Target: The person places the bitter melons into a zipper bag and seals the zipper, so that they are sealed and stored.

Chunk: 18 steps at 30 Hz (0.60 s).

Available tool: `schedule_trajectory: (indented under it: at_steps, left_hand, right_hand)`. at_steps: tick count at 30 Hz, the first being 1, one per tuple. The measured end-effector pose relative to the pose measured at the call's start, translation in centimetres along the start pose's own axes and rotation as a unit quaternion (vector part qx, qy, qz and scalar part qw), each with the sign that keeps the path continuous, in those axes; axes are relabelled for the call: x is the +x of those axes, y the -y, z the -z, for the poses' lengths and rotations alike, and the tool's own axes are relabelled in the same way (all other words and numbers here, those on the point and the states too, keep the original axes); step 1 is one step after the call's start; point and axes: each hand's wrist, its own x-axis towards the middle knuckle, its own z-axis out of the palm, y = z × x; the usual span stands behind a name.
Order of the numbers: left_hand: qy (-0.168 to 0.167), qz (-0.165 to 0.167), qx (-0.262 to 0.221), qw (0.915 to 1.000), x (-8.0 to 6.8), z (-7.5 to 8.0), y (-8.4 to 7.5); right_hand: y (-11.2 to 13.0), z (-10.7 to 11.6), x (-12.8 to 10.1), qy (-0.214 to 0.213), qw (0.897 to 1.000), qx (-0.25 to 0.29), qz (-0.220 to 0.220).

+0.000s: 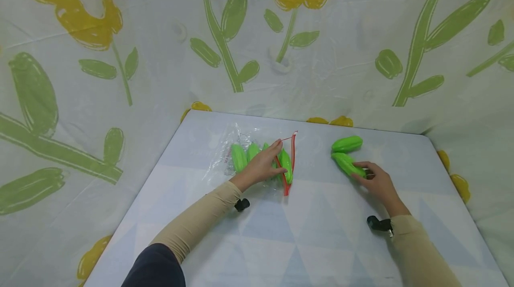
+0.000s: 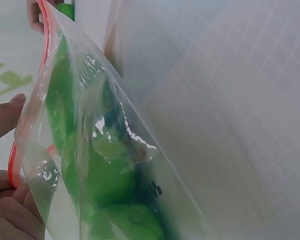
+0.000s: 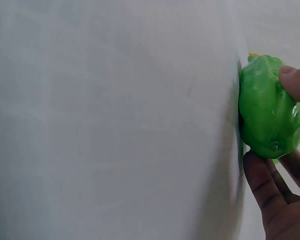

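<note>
Her left hand (image 1: 263,166) pinches open the red-zippered clear plastic bag (image 1: 241,155) lying on the counter (image 1: 305,233); the right hand (image 1: 375,182) closes on a green plastic ridged gourd (image 1: 347,164), seemingly not lifted. Best keep the mouth wide.

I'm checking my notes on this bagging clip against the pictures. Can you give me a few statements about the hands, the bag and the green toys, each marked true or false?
1. The left hand holds the clear zip bag at its red-edged opening. True.
2. The bag is empty. False: several green toys lie inside it.
3. The right hand grips a green toy on the table. True.
4. Only one green toy lies outside the bag. False: a second green toy lies just beyond the gripped one.
</note>
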Motion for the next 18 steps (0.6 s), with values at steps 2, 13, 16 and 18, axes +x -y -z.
schedule_trajectory:
  at_steps: [2, 13, 16, 18]
  left_hand:
    - [0.001, 0.001, -0.001, 1.0, 0.0, 0.0, 0.0]
    - [-0.004, -0.007, -0.008, 0.9999, -0.1, 0.1, -0.1]
    - [-0.004, -0.008, -0.007, 0.9999, -0.1, 0.1, -0.1]
    - [-0.005, -0.007, -0.004, 1.0, -0.1, 0.1, -0.1]
  right_hand:
    - [0.1, -0.2, -0.3, -0.001, 1.0, 0.001, 0.002]
    - [0.7, -1.1, -1.2, -0.005, 1.0, -0.01, 0.014]
    - [1.1, -1.1, -1.4, 0.001, 1.0, -0.01, 0.006]
    - [1.4, -1.1, -1.5, 0.006, 1.0, -0.01, 0.003]
